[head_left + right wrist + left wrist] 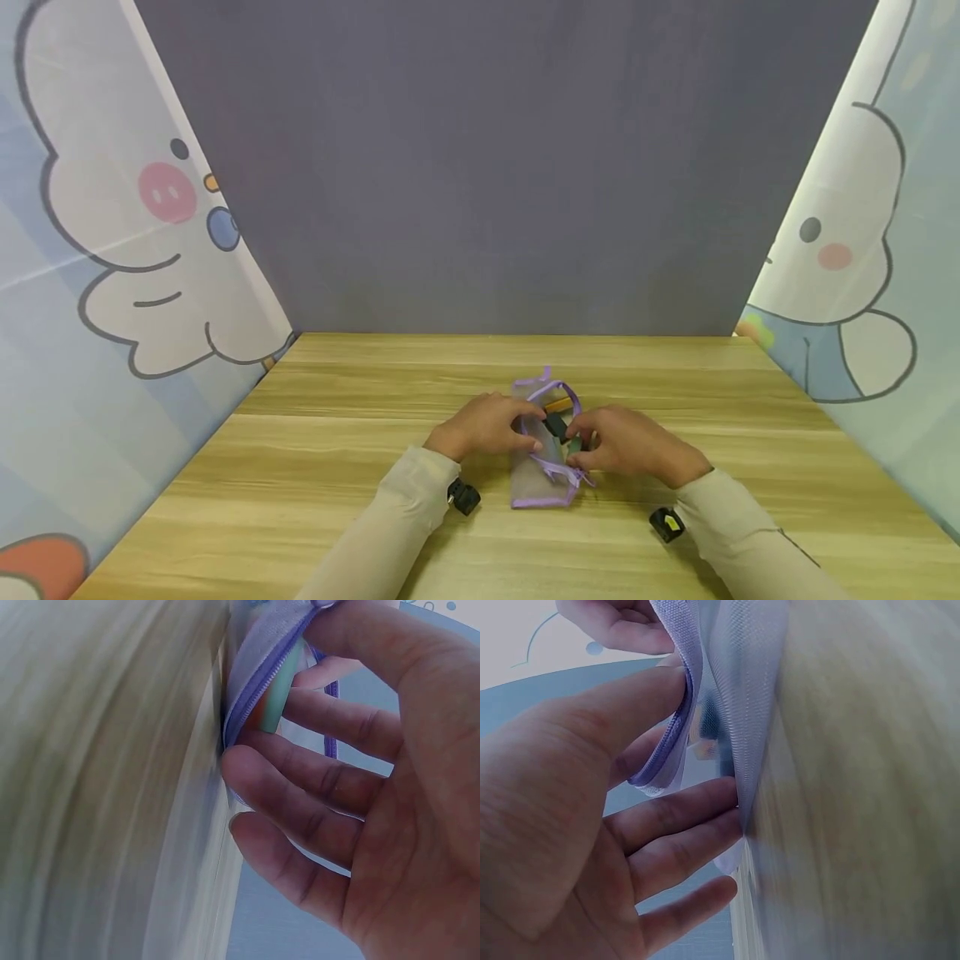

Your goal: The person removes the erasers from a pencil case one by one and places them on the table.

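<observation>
A mesh zip pouch point(534, 485) with purple edging lies on the table, its zipper point(262, 690) undone and its mouth spread. My left hand point(489, 427) holds the mouth's left side, thumb against the purple zipper edge in the left wrist view, other fingers by the lower mesh point(754, 690). From the right, my right hand point(628, 443) grips the opposite edge, thumb near the zipper's end. Between the hands, inside the mouth, show a black object point(556, 426), a yellow-orange piece point(558, 405) and a green stick-like piece point(282, 694) close to the right fingers.
The wood-grain table point(337, 433) runs back to a dark grey panel point(487, 167). Cartoon-printed sheets stand at the left point(112, 208) and right point(840, 275). Small black devices sit at the left wrist point(464, 497) and the right wrist point(666, 524).
</observation>
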A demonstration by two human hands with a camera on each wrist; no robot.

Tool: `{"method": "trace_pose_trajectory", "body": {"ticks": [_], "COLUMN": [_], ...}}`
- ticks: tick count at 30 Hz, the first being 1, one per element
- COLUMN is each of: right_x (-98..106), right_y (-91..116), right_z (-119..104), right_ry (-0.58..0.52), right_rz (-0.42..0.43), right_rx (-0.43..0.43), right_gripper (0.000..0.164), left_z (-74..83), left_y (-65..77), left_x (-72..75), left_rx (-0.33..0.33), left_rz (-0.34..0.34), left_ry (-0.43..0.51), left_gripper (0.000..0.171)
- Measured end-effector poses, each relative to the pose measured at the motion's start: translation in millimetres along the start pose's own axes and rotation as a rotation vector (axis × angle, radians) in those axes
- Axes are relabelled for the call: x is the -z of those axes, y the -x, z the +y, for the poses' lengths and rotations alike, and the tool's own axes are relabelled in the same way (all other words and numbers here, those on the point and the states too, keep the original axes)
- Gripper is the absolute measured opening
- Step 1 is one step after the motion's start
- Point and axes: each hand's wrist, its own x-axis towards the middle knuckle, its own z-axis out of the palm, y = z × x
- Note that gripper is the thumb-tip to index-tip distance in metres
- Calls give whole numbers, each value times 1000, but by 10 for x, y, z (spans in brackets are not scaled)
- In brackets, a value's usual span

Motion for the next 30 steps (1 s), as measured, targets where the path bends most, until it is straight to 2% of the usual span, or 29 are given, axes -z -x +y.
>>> {"method": "trace_pose_trajectory", "body": {"ticks": [16,22,30], "right_x": [6,-1,25], "right_y": [-1,18,15], "right_z": [-24,-18,-17], "right_ry": [-18,-8,-14], "right_rz": [9,9,0], "right_rx": [-36,-58,-45], "right_gripper": [37,32,24], "left_z": [-4,-15,-34], "left_y": [27,17,5], "left_x": [-2,-22,-17], "left_rx": [-14,-14,-6], "left_rz": [11,17,10], "left_ry": [1,12,14], "left_gripper": [46,47,47]}}
